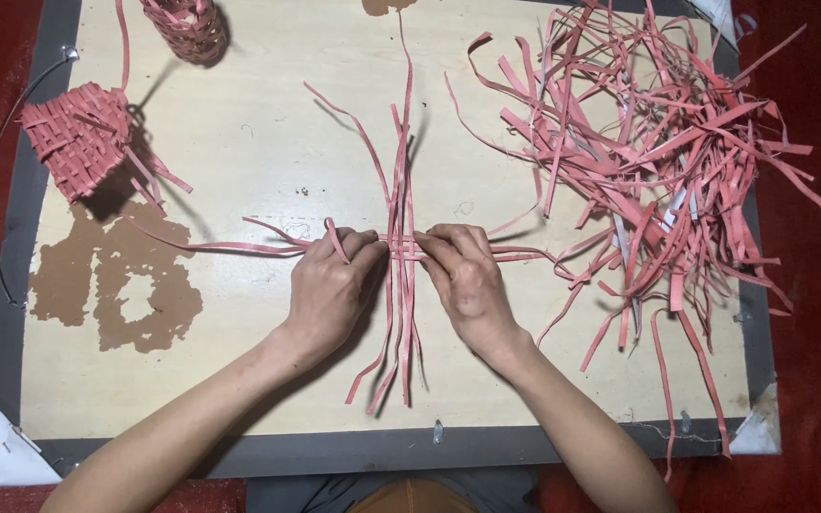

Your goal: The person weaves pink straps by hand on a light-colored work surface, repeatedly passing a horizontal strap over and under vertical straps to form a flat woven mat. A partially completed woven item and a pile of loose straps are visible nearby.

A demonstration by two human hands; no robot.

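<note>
Pale worn board [239,152] on red cloth. Left: half-woven pink basket [78,138]. Centre: left hand [330,285] and right hand [467,280], each pinching the crossing of pink strips [401,247] flat on the board. Right: loose strip pile [667,161]. Risk: slackened pinch could let the crossed strips slide apart.

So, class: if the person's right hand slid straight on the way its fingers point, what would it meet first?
The right hand points up and left, fingertips already on the crossing of pink strips. Straight beyond that it would most likely meet the left hand, whose fingertips pinch the same crossing.
</note>
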